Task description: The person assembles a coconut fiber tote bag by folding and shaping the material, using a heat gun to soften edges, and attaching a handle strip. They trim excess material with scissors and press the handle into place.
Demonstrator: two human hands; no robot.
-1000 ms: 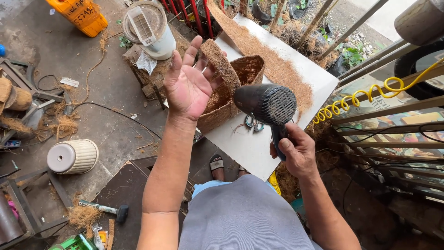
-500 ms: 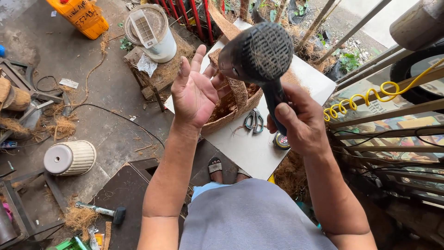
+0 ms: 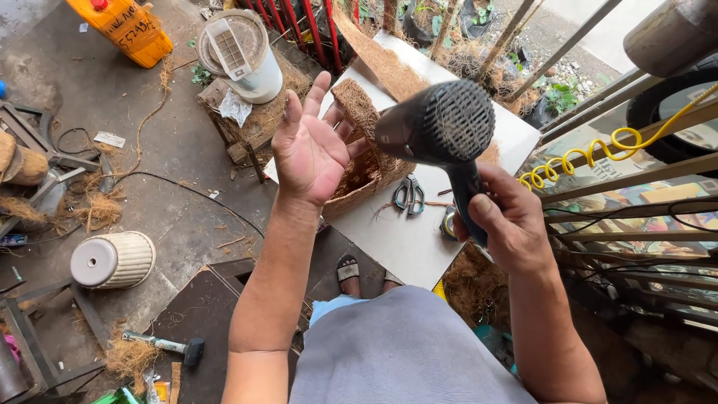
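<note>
The person's left hand (image 3: 310, 153) is raised with palm open and fingers spread, holding nothing. Just right of it, the right hand (image 3: 508, 221) grips a black hair dryer (image 3: 441, 131) by the handle, nozzle near the palm; I'd keep that gap, testing the air gently

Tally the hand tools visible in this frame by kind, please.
Black blower held in the right hand: 1
Scissors on the white board: 1
Hammer on the floor: 1
Total: 3
</note>
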